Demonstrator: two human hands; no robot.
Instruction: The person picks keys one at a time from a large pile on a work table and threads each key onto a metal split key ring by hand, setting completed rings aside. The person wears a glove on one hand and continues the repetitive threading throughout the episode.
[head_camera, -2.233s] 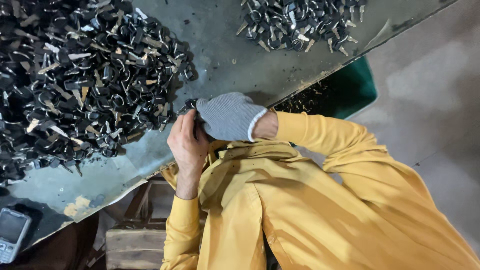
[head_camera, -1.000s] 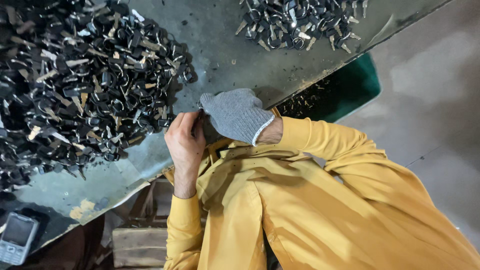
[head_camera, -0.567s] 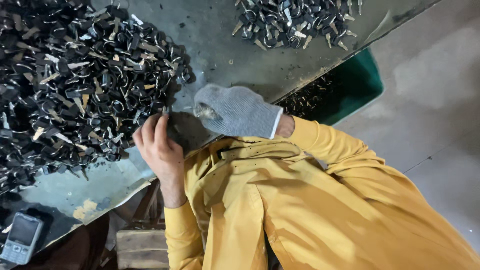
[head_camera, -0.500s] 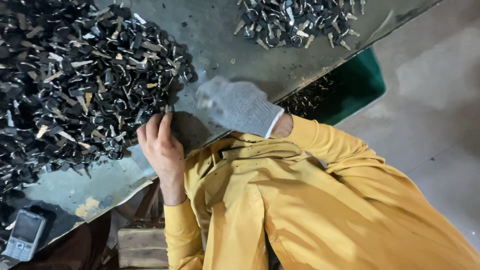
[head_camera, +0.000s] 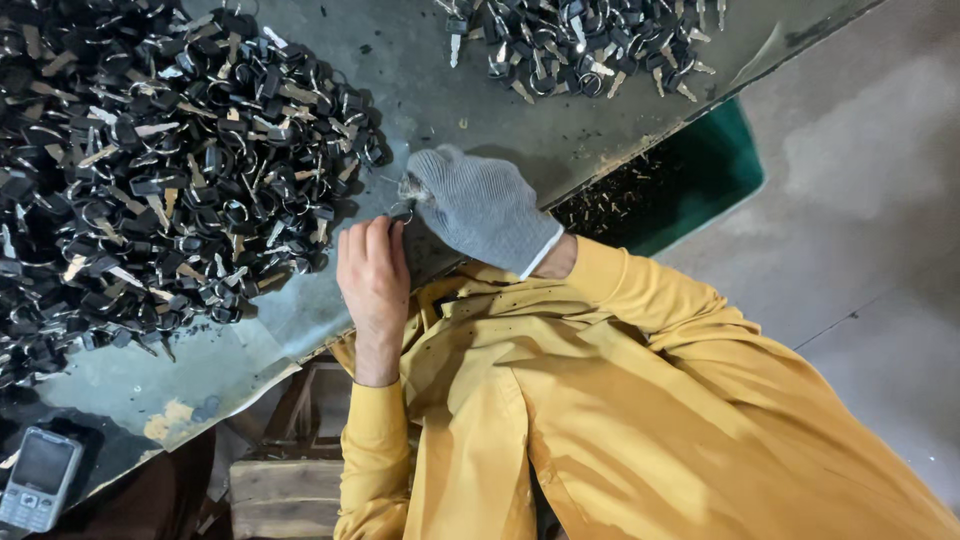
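Hands: left hand (head_camera: 372, 280) bare, right hand (head_camera: 480, 205) in a grey knit glove, meeting at the near edge of the table (head_camera: 440, 90).
Right hand state: gloved fingertips pinched shut on a small key ring (head_camera: 402, 211).
Left hand state: fingers together, tips at the key ring; grip cannot be told.
Left of hands: large pile of black-headed keys (head_camera: 150, 150), just beside the left hand.
Far right: smaller key pile (head_camera: 580, 40), well apart.
Right, below table edge: green bin (head_camera: 715, 165) holding small dark parts.
Near left corner: mobile phone (head_camera: 40, 480).
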